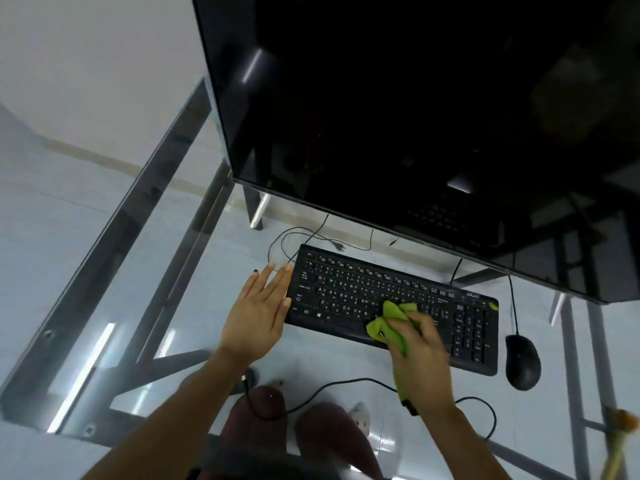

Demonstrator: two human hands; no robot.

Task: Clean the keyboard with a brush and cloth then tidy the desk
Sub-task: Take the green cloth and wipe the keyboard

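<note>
A black keyboard [360,289] lies on the glass desk [114,278] in front of a dark monitor. My right hand [420,355] grips a bunched green cloth [388,323] and presses it on the keys near the keyboard's middle and front edge. My left hand [258,311] lies flat with fingers spread against the keyboard's left end, holding nothing. At the bottom right corner a blurred yellowish object [620,441] that may be the brush shows only in part.
A large black monitor [415,116] fills the upper right, overhanging the keyboard's far side. A black mouse [522,362] sits right of the keyboard, its cable running back. Loose black cables [304,237] lie behind the keyboard and another [346,384] in front. Legs show beneath the glass.
</note>
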